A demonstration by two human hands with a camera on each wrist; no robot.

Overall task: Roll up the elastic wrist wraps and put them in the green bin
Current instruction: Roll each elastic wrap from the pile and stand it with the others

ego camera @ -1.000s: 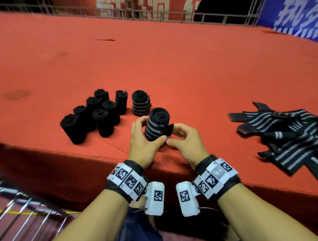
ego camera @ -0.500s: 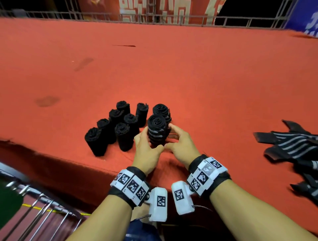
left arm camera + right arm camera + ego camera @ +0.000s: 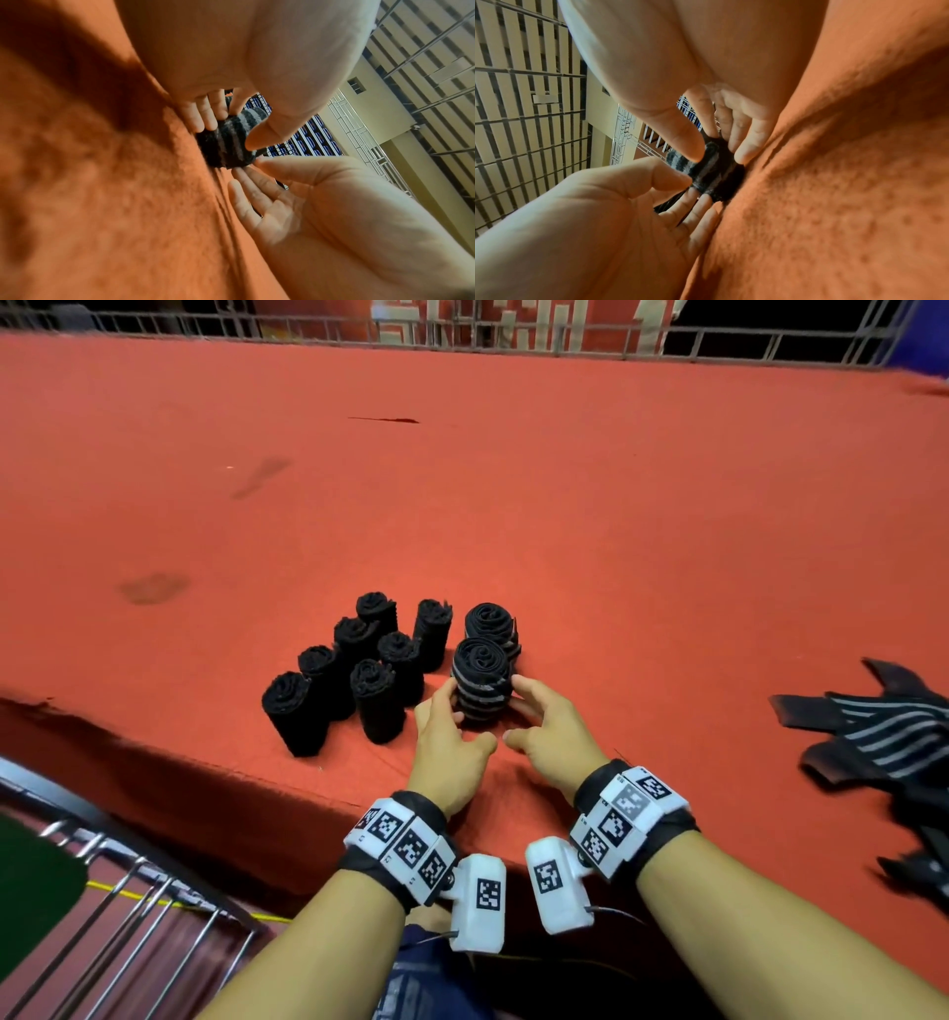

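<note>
A rolled wrap (image 3: 482, 680) with gray stripes stands upright on the red carpet (image 3: 616, 546), near the front edge. The left hand (image 3: 452, 747) is on its left side and the right hand (image 3: 552, 729) is on its right side. In the wrist views, both thumbs and some fingertips (image 3: 205, 117) touch the roll's sides, but the fingers are mostly straight and spread, not wrapped around it. So both hands are loosely open and only touch the roll. Just behind it stands another striped roll (image 3: 492, 621), and the two seem to touch. To the left stands a bunch of plain black rolls (image 3: 359, 670), close together. Far to the right lies a loose pile of unrolled striped wraps (image 3: 883, 742). A dark green shape (image 3: 36, 880) shows at the lower left, below the carpet, beside metal bars (image 3: 154, 916).
</note>
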